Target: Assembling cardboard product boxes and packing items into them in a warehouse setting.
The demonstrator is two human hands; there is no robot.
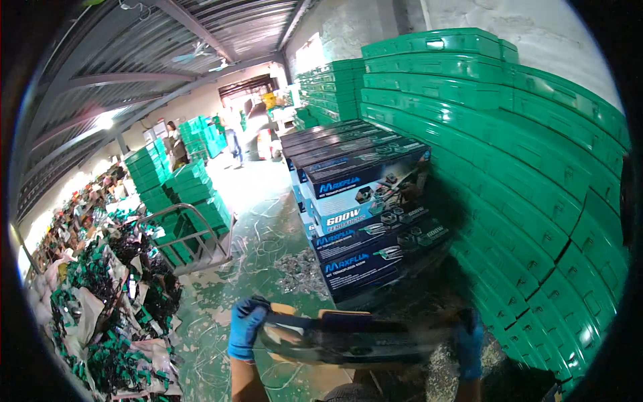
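Observation:
Both my hands wear blue gloves. A dark carton (355,342) with tan cardboard flaps spans between them, low in front of me, partly smeared by motion. My left hand (248,327) is closed on its left end, fingers curled over the upper corner. At the right end, my right hand (470,343) grips the carton, in shadow and blurred. Just beyond the carton stands a stack of printed black, white and blue boxes (365,214), several layers high. The carton's contents, if any, cannot be made out.
Green plastic cases (469,120) form a high wall on the right. Left lie a heap of dark and green pieces (114,321) and a metal-railed cart (207,258) with green cases. Clear scraps (301,271) and strapping litter the green floor (221,295). Far back, people (234,137) stand.

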